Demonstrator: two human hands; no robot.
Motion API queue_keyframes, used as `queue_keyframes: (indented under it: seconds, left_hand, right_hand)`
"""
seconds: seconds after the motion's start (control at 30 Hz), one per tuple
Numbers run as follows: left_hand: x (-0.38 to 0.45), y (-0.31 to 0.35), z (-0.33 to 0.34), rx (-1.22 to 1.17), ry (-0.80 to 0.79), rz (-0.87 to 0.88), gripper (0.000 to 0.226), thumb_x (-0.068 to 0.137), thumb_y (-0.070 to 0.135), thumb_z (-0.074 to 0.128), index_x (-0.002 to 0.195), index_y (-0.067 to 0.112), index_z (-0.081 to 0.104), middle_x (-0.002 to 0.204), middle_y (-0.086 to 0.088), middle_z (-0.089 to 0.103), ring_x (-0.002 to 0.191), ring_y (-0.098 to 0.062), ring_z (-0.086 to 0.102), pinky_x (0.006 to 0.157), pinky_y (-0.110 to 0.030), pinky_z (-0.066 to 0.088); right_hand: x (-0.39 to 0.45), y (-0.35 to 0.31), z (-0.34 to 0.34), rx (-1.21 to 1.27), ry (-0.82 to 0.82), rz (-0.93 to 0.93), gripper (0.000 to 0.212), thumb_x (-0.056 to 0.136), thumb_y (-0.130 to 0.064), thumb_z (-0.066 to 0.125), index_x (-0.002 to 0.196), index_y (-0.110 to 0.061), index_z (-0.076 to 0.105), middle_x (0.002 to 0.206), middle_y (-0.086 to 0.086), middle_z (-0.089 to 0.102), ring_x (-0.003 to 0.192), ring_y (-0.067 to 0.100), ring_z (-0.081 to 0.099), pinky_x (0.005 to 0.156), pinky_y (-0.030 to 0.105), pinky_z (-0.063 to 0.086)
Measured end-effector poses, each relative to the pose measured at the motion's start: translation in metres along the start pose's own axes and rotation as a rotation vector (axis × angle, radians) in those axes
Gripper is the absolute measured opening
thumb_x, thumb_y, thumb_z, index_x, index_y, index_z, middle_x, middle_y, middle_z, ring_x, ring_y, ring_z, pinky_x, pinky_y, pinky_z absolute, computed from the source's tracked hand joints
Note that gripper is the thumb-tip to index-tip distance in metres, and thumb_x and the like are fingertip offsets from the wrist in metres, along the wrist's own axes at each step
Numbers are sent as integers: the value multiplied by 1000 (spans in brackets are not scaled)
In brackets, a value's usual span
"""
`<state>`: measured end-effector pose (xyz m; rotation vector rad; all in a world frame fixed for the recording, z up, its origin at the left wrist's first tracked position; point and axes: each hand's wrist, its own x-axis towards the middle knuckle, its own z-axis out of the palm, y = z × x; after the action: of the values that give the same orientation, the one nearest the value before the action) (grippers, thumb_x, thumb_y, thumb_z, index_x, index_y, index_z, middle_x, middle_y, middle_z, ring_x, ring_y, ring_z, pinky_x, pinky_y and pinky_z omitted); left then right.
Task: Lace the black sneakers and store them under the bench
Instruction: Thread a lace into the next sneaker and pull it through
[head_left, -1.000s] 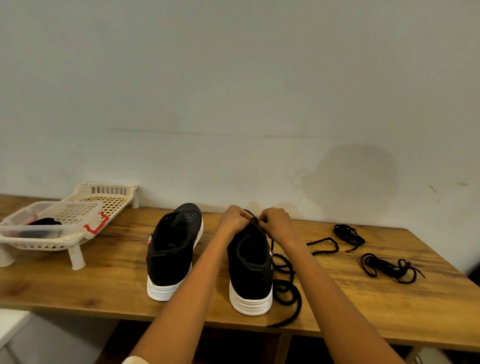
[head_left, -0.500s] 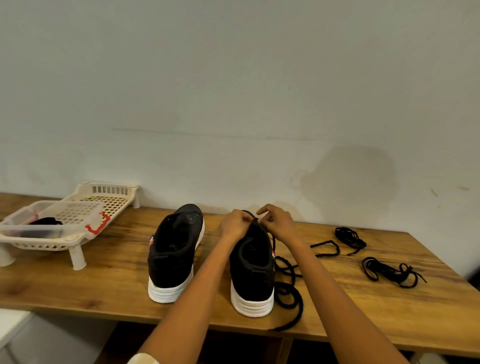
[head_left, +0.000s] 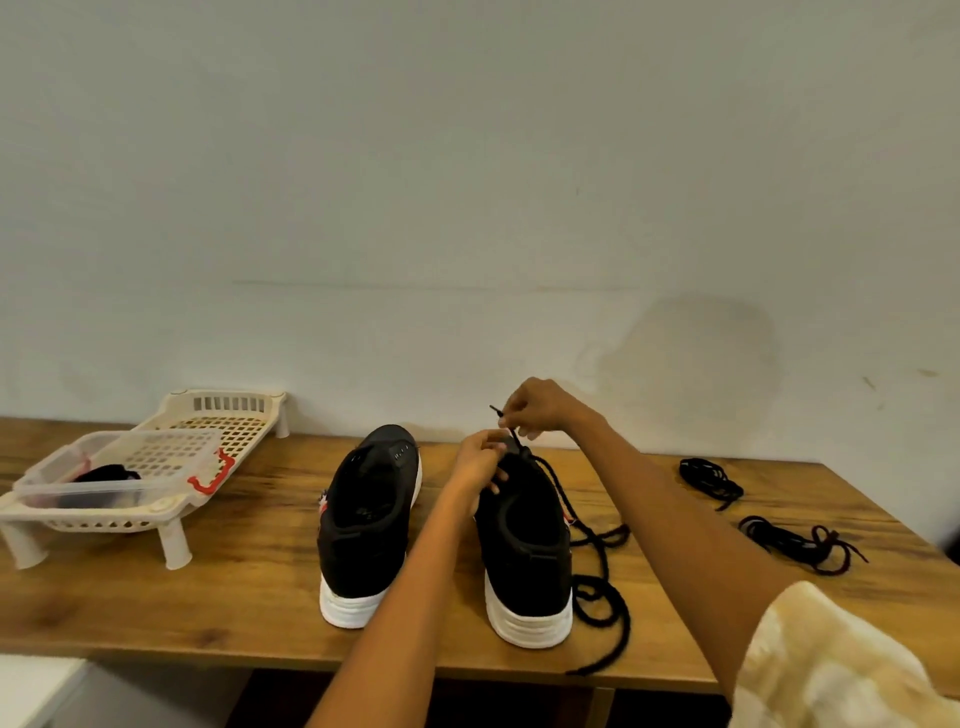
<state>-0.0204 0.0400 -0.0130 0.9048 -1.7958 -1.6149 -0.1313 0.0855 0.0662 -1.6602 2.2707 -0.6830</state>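
Two black sneakers with white soles stand heel-toward-me on the wooden bench (head_left: 260, 597). The left sneaker (head_left: 369, 519) has no lace in it. My left hand (head_left: 480, 460) rests on the toe end of the right sneaker (head_left: 524, 551), fingers curled against its upper. My right hand (head_left: 540, 408) is raised just above that toe and pinches the tip of a black lace (head_left: 597, 577). The lace runs down from my fingers to the shoe and loops over the bench to the shoe's right, one end hanging over the front edge.
A cream plastic rack (head_left: 171, 519) stands at the left with a clear lidded box (head_left: 104, 467) holding something dark. Two more bundles of black lace lie at the right: bundle (head_left: 709, 478) and bundle (head_left: 800, 538). A pale wall rises behind the bench.
My right hand has lifted up and to the right from the shoe's toe, drawing the lace tip out with it. My left hand stays at the toe.
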Motion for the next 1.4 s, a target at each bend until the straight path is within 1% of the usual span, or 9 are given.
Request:
queue_keyframes:
  seconds: [0.33, 0.43, 0.57, 0.67, 0.77, 0.97, 1.13, 1.3, 1.4]
  left_hand:
    - [-1, -5, 7, 84, 9, 107, 12, 95, 18, 55, 104, 13, 61, 83, 3, 58, 56, -12, 49, 38, -17, 36]
    - [0, -7, 9, 2, 79, 88, 5, 93, 17, 58, 93, 14, 62, 75, 0, 60, 54, -11, 51, 41, -20, 37]
    - [0, -7, 12, -222, 195, 50, 7, 91, 16, 63, 90, 10, 66, 70, -6, 62, 38, -5, 45, 38, -20, 37]
    - [1, -8, 14, -306, 227, 33, 5, 91, 15, 62, 92, 10, 64, 63, -6, 58, 33, -4, 41, 36, -20, 36]
    - [2, -7, 15, -304, 226, 42, 8, 92, 17, 61, 95, 9, 64, 57, -4, 53, 35, -6, 39, 36, -19, 35]
    - [3, -3, 12, -130, 115, 102, 26, 98, 31, 49, 115, 11, 51, 104, -3, 59, 80, -15, 58, 43, -18, 48]
    - [2, -2, 15, 255, -68, 191, 37, 93, 54, 44, 96, 20, 60, 93, -6, 63, 83, -20, 61, 53, -30, 51]
    - [3, -1, 17, 279, -30, 178, 28, 95, 37, 49, 110, 15, 59, 98, 0, 57, 87, -15, 55, 47, -19, 44]
    - [1, -5, 18, 171, 59, 145, 17, 95, 26, 53, 99, 13, 63, 94, -2, 61, 82, -18, 57, 48, -21, 45]
  right_hand:
    - [4, -86, -91, 1059, 515, -245, 9, 92, -9, 60, 93, -1, 63, 78, 9, 63, 64, 16, 63, 67, 25, 58]
    - [-4, -67, -88, 916, 435, -173, 8, 90, -7, 62, 90, 0, 64, 73, 8, 62, 60, 16, 61, 61, 23, 57]
    - [-20, -10, -45, 3, 31, 21, 15, 86, -7, 65, 96, 2, 71, 76, 12, 69, 47, 3, 61, 57, 17, 56]
    - [-27, 14, -6, -114, -111, 18, 17, 89, -12, 64, 101, -1, 70, 87, 19, 71, 52, 6, 62, 52, 13, 51]
    - [-24, 20, 14, -170, -45, 19, 22, 90, -24, 63, 75, -8, 67, 65, 10, 64, 55, 15, 59, 50, 16, 41]
    - [-18, 13, -2, -49, -21, 32, 24, 88, -20, 65, 67, -10, 62, 57, 1, 59, 52, 10, 61, 54, 15, 50]
    - [-13, -27, -48, 464, 260, -18, 12, 84, -13, 70, 79, -3, 69, 62, 5, 62, 46, 5, 60, 56, 17, 55]
    - [-8, -68, -108, 748, 549, -139, 17, 87, -9, 66, 94, 5, 68, 66, 7, 60, 50, 9, 59, 56, 20, 56]
    - [-11, -60, -120, 849, 630, -134, 15, 88, -11, 66, 93, 3, 68, 66, 7, 59, 49, 11, 59, 57, 20, 56]
